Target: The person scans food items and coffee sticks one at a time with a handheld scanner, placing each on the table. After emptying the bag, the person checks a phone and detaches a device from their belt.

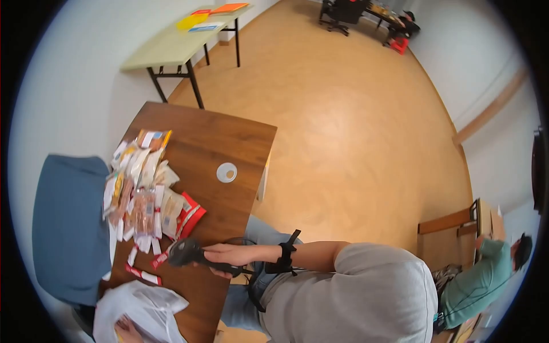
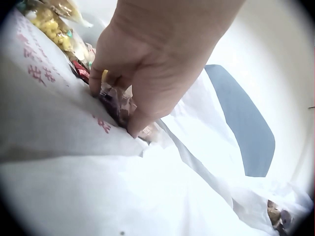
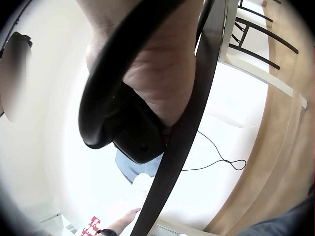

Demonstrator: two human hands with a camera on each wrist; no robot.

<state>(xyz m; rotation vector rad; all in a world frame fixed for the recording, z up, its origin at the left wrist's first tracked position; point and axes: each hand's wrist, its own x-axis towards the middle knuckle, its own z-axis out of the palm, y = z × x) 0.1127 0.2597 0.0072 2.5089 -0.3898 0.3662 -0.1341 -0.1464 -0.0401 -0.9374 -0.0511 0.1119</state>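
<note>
At the near left of the brown table, my left hand [image 1: 127, 330] reaches into a white plastic bag [image 1: 146, 306]. In the left wrist view, its thumb and fingers curl around a clear-wrapped packet [image 2: 115, 103] with dark contents. Red characters are printed on the bag. My right hand [image 1: 229, 255] grips the handle of a black handheld barcode scanner [image 1: 186, 252] above the table, its head towards the packets. From the right wrist view, the scanner's dark handle [image 3: 140, 140] shows under the palm [image 3: 160, 78]. Slim red-and-white sticks [image 1: 143, 275] lie between scanner and bag.
Packaged snacks [image 1: 143, 211] are heaped at the table's left side, with a red packet [image 1: 190, 214] at the heap's edge. A round white-rimmed grommet [image 1: 227, 172] sits in the tabletop [image 1: 223, 134]. A blue-grey chair back [image 1: 71, 228] stands beyond the left edge. Another person [image 1: 477, 286] is at right.
</note>
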